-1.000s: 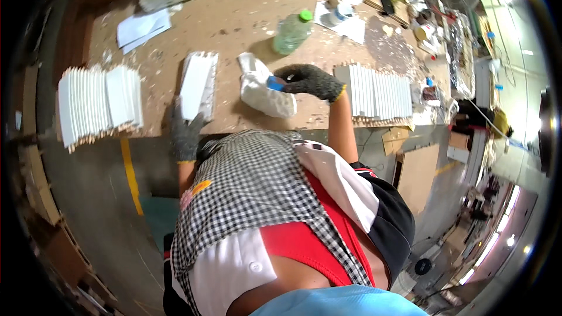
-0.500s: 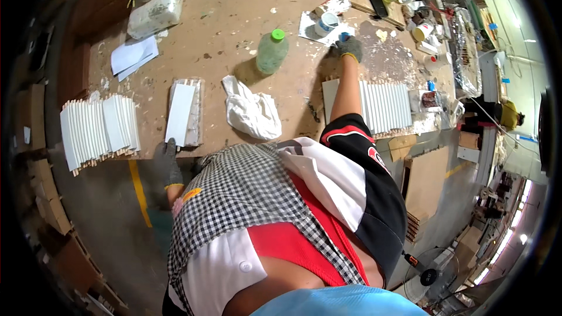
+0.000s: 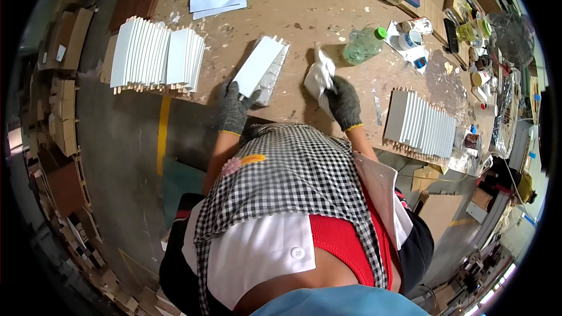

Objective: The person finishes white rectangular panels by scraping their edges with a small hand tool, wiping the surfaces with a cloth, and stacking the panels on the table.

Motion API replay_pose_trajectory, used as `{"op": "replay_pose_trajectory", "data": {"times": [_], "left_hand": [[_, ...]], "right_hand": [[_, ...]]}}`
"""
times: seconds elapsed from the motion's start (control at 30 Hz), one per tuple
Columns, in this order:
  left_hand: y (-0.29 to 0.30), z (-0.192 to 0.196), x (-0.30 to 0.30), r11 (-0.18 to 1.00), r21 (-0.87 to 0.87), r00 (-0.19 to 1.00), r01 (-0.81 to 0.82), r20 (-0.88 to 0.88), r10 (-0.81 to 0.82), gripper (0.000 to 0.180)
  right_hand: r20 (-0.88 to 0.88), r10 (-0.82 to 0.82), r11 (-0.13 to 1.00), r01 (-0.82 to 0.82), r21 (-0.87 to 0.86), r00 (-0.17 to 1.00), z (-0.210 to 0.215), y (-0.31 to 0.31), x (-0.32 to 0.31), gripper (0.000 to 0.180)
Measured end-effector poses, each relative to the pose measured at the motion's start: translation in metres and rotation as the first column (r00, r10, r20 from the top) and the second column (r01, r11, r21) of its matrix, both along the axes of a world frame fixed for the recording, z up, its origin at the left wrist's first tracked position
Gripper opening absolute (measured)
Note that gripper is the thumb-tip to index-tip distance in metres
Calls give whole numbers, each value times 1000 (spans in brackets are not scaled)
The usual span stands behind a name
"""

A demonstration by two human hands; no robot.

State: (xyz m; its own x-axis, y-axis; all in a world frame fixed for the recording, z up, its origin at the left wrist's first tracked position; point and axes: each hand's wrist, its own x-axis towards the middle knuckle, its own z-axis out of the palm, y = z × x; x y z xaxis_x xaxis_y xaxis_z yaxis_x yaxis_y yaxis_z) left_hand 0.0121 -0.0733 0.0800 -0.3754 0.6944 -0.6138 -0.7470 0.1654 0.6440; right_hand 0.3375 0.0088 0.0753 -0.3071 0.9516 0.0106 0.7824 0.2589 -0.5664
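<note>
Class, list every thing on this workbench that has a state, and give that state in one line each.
Left hand: gloved, gripping the white panel.
White panel: flat on the bench, on another panel.
Right hand: gloved, shut on the white rag.
White rag: crumpled, pressed to the bench.
Bottle: lying down, green cap on.
Left panel stack: on edge, fanned.
Right panel stack: on edge, in a row.

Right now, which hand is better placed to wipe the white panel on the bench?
The right hand: it already grips the white rag, just right of the white panel. The left hand is occupied steadying that panel's near end.
</note>
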Motion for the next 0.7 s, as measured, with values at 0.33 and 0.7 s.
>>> {"op": "replay_pose_trajectory", "data": {"times": [0.33, 0.7], "left_hand": [[7, -6, 10, 965, -13, 940, 261, -224, -257, 39], [26, -12, 27, 993, 56, 866, -101, 496, 60, 62]], "right_hand": [[179, 529, 783, -559, 273, 829, 23, 45, -170, 37], [107, 265, 964, -260, -63, 958, 45, 124, -132, 51]]}}
